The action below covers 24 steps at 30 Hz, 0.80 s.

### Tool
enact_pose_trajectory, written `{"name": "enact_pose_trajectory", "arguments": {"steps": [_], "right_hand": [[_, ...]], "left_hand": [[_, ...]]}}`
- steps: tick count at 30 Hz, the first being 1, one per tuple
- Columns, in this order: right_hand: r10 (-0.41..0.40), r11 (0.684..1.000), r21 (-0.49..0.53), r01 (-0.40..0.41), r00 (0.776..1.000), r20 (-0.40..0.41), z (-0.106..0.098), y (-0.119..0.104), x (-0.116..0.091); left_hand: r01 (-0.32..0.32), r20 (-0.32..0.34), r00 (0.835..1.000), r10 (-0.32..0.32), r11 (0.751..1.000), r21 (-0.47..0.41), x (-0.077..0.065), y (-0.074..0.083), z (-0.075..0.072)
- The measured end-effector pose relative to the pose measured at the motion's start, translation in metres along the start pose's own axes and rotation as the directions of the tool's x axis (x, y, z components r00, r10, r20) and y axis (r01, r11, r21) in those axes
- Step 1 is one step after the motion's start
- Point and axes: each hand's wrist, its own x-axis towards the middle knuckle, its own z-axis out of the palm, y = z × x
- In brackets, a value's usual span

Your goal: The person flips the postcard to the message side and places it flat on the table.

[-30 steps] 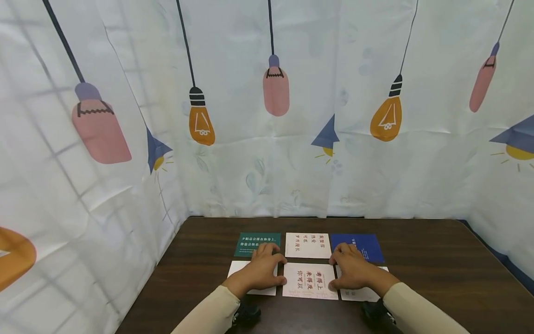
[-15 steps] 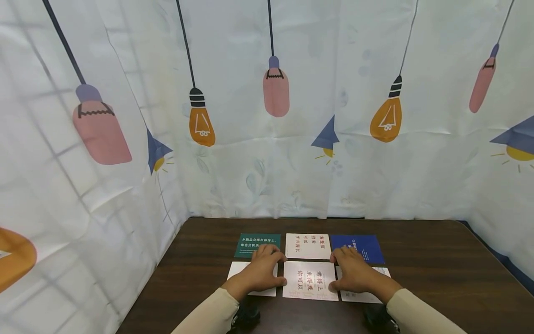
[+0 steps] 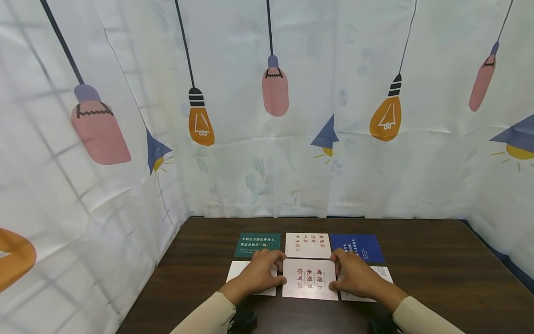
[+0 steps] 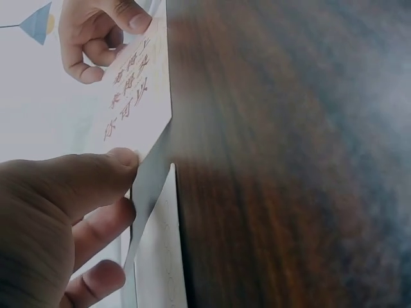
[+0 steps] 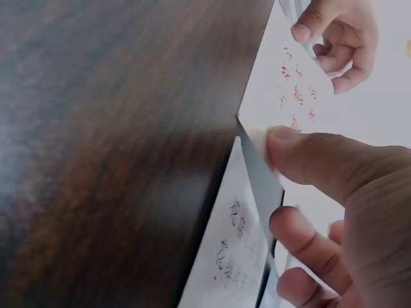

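A pale pink card with red characters lies at the front middle of two rows of cards. My left hand pinches its left edge, and my right hand pinches the right edge. In the left wrist view the thumb presses the card's near corner, with fingers at the side edge. The right wrist view shows the same grip, thumb at the corner. Both wrist views show the card standing above its neighbours at the sides, its greyish edge showing.
Behind it lie a green card, a white card with red characters and a blue card. White cards to the left and right are partly covered by my hands. All rest on the dark wooden table, before a patterned curtain.
The pink card's far edge has risen nearer the white card behind it, while its near edge keeps about the same place. My hands' fingers have tilted slightly with it, still at both sides.
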Motion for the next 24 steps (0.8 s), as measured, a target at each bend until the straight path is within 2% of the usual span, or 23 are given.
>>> {"name": "enact_pose_trajectory", "arguments": {"steps": [7, 12, 19, 24], "right_hand": [[0.011, 0.988, 0.154, -0.017, 0.999, 0.040, -0.001, 0.000, -0.005], [-0.003, 0.982, 0.191, -0.005, 0.999, 0.042, -0.001, 0.003, -0.007], [-0.001, 0.971, 0.240, -0.006, 0.999, 0.032, -0.003, 0.003, -0.012], [0.006, 0.967, 0.254, -0.014, 0.999, 0.034, -0.005, 0.002, -0.015]], "left_hand": [[0.031, 0.035, 0.999, -0.027, 0.992, -0.126, -0.005, 0.001, -0.003], [0.059, 0.033, 0.998, -0.054, 0.978, -0.198, -0.009, 0.001, -0.003], [0.062, 0.039, 0.998, -0.052, 0.931, -0.359, -0.010, 0.000, -0.004], [0.084, 0.050, 0.996, -0.070, 0.919, -0.385, -0.010, 0.001, -0.005]]}}
